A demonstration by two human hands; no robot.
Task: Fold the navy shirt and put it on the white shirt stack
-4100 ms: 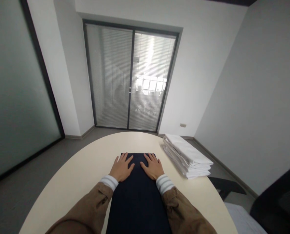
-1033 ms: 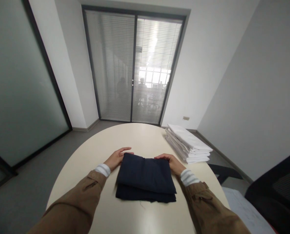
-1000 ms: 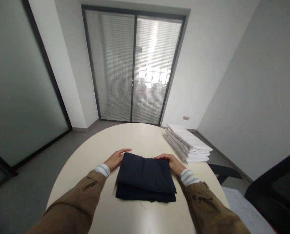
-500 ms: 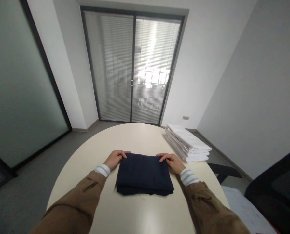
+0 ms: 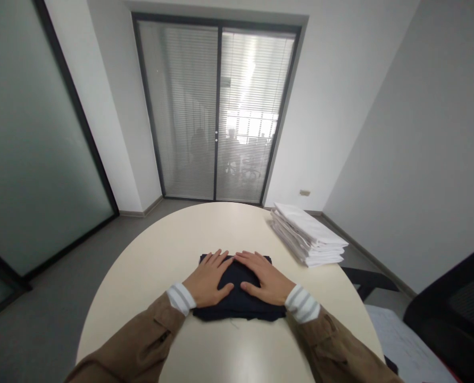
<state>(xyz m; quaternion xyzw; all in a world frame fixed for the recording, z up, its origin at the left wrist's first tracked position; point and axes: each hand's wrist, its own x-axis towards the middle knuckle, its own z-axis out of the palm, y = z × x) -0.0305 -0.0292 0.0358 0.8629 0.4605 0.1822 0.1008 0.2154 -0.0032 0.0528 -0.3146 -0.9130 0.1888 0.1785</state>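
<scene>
A folded dark navy cloth [image 5: 240, 308] lies on the round cream table [image 5: 205, 226] in front of me. Flat on its left half rests my left hand [image 5: 208, 280], fingers stretched out and thumb spread. My right hand [image 5: 266, 279] lies the same way on the right half, its fingertips close to those of the left. Between the two thumbs a patch of the cloth shows; much of its top is covered by my hands. A loose thread hangs from the near edge.
To the far right on the table is a stack of folded white cloths [image 5: 306, 234]. A black chair [image 5: 456, 314] stands beyond the table's right edge, with a pale sheet-like surface [image 5: 404, 340] beside it. Glass doors with blinds [image 5: 216, 111] are at the back.
Both hands have let go of the cloth's far corners and moved inward onto its top, where they now lie flat. The cloth has stayed in about the same place.
</scene>
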